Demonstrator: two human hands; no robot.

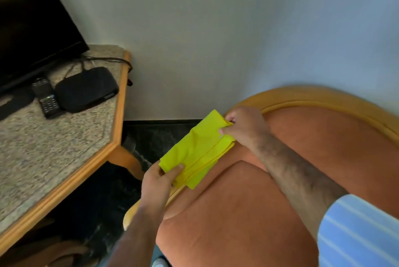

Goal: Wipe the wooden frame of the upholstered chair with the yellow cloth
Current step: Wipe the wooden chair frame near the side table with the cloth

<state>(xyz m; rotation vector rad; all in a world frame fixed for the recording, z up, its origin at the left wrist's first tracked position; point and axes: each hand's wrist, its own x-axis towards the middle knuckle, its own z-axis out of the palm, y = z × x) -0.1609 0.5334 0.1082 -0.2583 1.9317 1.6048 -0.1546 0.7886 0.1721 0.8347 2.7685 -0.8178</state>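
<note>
A folded yellow cloth (pixel 197 150) is stretched between both hands above the chair's left arm. My left hand (pixel 160 181) pinches its near lower corner, thumb on top. My right hand (pixel 244 126) grips its far upper end. The upholstered chair (pixel 248 212) has orange-brown seat and back cushions. Its light wooden frame (pixel 319 97) curves along the top of the backrest, and a piece of wooden arm (pixel 129 216) shows below my left forearm. The cloth hides part of the frame on the left side.
To the left stands a speckled tabletop with a wooden edge (pixel 117 115), bearing a black television (pixel 32 20), a remote control (pixel 46 98) and a black set-top box (pixel 86 88) with cables. A pale wall (pixel 216 29) is behind the chair. Dark floor (pixel 157 137) lies between table and chair.
</note>
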